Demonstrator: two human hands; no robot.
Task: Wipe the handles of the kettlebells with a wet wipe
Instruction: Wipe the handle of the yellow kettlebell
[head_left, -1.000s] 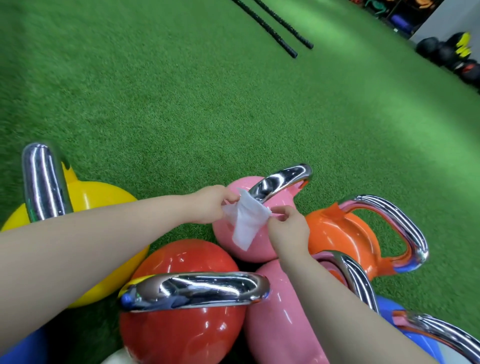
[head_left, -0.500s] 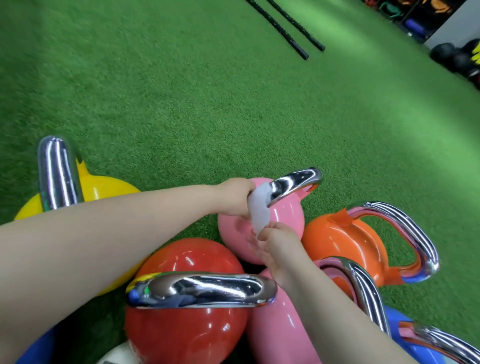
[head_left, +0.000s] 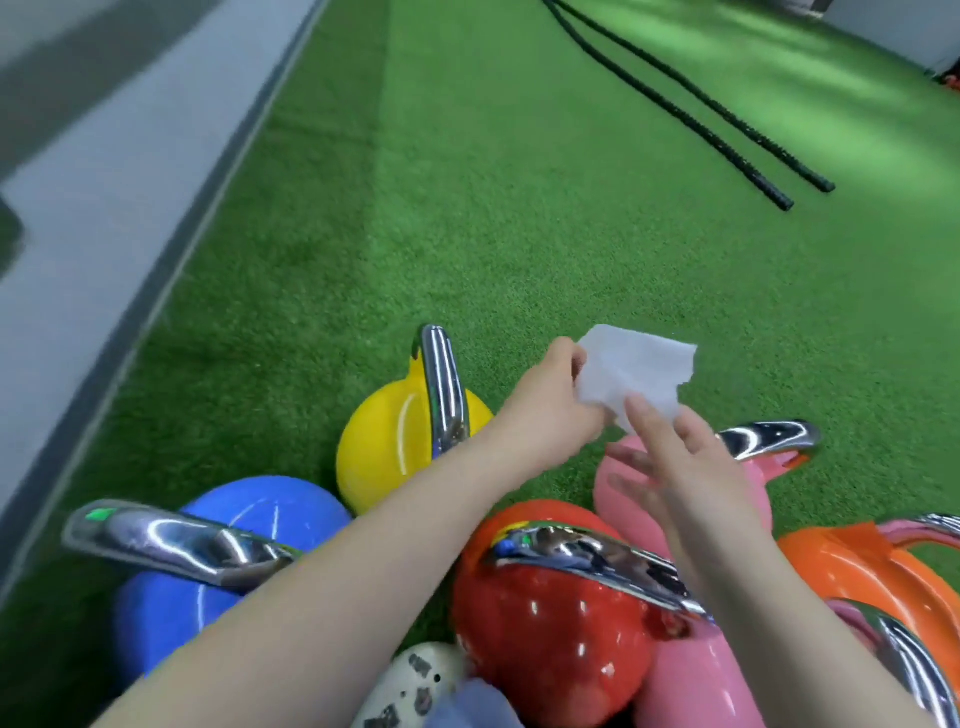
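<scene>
Several kettlebells with chrome handles stand clustered on the turf: a yellow one (head_left: 384, 447), a blue one (head_left: 218, 561), a red one (head_left: 545, 629), a pink one (head_left: 769, 467) and an orange one (head_left: 872, 577). My left hand (head_left: 550, 410) pinches a white wet wipe (head_left: 634, 374) and holds it up in the air above the pink kettlebell. My right hand (head_left: 675, 457) is just below the wipe, its fingers spread and straight, the fingertips touching the wipe's lower edge. The pink kettlebell's handle (head_left: 769, 439) shows to the right of my right hand.
Green artificial turf (head_left: 467, 208) covers the floor. Two black battle ropes (head_left: 701, 114) lie at the far right. A grey floor strip (head_left: 119, 182) borders the turf on the left. A speckled white object (head_left: 415, 680) sits at the bottom between my arms.
The wipe has come off the pink kettlebell's handle and is lifted up, spread out. My right hand has opened. The view has swung left, showing the blue kettlebell and grey strip.
</scene>
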